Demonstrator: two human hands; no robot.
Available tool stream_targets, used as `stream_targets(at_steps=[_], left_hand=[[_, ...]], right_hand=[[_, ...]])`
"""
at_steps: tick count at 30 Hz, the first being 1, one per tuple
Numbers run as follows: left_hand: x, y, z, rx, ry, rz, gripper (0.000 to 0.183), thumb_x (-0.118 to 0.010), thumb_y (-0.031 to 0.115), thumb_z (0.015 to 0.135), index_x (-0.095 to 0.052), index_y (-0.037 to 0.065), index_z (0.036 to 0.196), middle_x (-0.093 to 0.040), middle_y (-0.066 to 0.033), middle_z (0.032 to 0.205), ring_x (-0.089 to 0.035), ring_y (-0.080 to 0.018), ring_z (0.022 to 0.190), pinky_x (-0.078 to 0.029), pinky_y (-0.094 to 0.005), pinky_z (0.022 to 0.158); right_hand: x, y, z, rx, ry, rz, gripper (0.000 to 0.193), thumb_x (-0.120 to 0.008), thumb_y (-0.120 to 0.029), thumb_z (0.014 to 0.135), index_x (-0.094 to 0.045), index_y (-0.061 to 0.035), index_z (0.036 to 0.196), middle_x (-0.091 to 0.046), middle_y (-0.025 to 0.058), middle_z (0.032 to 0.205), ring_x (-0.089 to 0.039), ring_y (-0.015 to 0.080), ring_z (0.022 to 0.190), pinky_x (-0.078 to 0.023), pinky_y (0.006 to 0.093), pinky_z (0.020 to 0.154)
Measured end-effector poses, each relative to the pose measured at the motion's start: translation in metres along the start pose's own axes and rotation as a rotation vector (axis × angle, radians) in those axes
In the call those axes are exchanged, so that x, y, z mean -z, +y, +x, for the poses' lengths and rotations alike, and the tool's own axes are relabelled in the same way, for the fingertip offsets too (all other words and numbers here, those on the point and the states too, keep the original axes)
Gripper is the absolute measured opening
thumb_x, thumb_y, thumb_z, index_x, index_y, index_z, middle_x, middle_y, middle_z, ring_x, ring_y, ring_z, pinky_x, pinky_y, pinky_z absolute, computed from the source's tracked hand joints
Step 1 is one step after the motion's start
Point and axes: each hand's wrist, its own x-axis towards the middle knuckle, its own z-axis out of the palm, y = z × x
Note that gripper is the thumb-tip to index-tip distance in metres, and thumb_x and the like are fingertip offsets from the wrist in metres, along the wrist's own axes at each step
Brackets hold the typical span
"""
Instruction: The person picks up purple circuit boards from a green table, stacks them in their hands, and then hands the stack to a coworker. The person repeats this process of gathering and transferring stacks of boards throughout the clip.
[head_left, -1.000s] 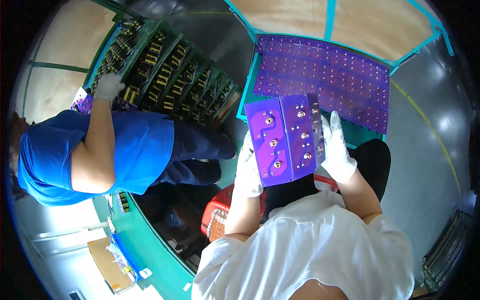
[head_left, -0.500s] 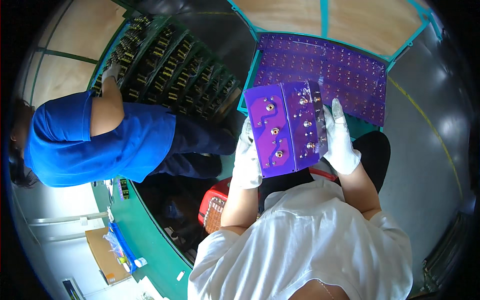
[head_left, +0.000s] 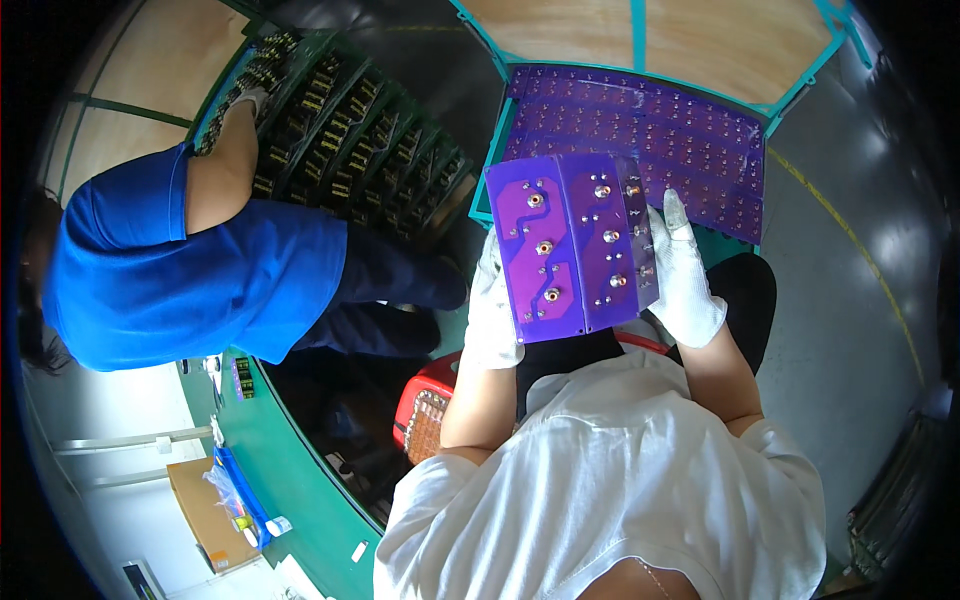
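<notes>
Between my gloved hands, in front of my chest, are purple circuit boards (head_left: 572,250) with rows of round metal connectors and small solder points. Two panels lie side by side with a seam between them, and a shinier strip runs along the right edge. My left hand (head_left: 490,315) is closed on the left edge, its fingers partly hidden behind the board. My right hand (head_left: 684,280) grips the right edge, one finger pointing up past it. Beyond them lies a large spread of similar purple boards (head_left: 710,140) in a teal-framed rack.
To the left, a co-worker in a blue shirt (head_left: 200,270) reaches into a green rack (head_left: 360,130) of dark parts. A green table (head_left: 300,480) at lower left bears a blue tray-like item and small things. A red stool (head_left: 410,405) stands under me.
The boards have shifted slightly up and left in my hands' hold, their tilt a little changed. The co-worker's arm has moved up and right along the rack.
</notes>
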Motion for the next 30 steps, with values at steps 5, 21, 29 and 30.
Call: stream_targets(at_steps=[5,21,29,30], left_hand=[[0.015,-0.001,-0.002,-0.013,0.017,0.081,0.035,-0.041,0.016,0.097,-0.044,0.001,0.129,-0.057,-0.0151,0.12,-0.063,-0.0246,0.101,-0.055,-0.0375,0.082],[0.05,-0.025,-0.002,0.101,-0.039,-0.477,0.037,-0.036,0.023,0.098,-0.047,0.003,0.127,-0.056,-0.0154,0.123,-0.059,-0.0284,0.107,-0.049,-0.0425,0.091],[0.05,-0.024,0.001,0.15,0.012,-0.443,0.037,-0.036,0.024,0.098,-0.046,0.006,0.129,-0.055,-0.0131,0.125,-0.058,-0.0257,0.108,-0.049,-0.0423,0.091],[0.047,-0.021,0.001,0.152,-0.012,-0.446,0.037,-0.036,0.023,0.098,-0.046,0.006,0.13,-0.054,-0.0131,0.126,-0.058,-0.0258,0.109,-0.049,-0.0425,0.091]], right_hand=[[-0.007,0.0,-0.005,-0.047,0.026,0.042,0.073,-0.043,-0.06,0.09,-0.036,-0.0057,0.137,-0.051,0.0081,0.128,-0.052,0.0203,0.114,-0.042,0.0381,0.098],[-0.01,-0.002,-0.017,-0.04,-0.05,-0.107,0.085,-0.038,-0.066,0.088,-0.028,-0.0012,0.142,-0.042,0.0114,0.138,-0.042,0.021,0.125,-0.032,0.0347,0.106],[-0.001,-0.003,-0.012,-0.017,-0.176,-0.19,0.094,-0.034,-0.071,0.086,-0.022,0.0022,0.143,-0.037,0.0138,0.142,-0.04,0.0215,0.128,-0.031,0.0346,0.107],[-0.001,-0.003,-0.013,-0.015,-0.177,-0.214,0.095,-0.034,-0.072,0.085,-0.022,0.0022,0.144,-0.036,0.0138,0.143,-0.039,0.0217,0.128,-0.03,0.0346,0.107]])
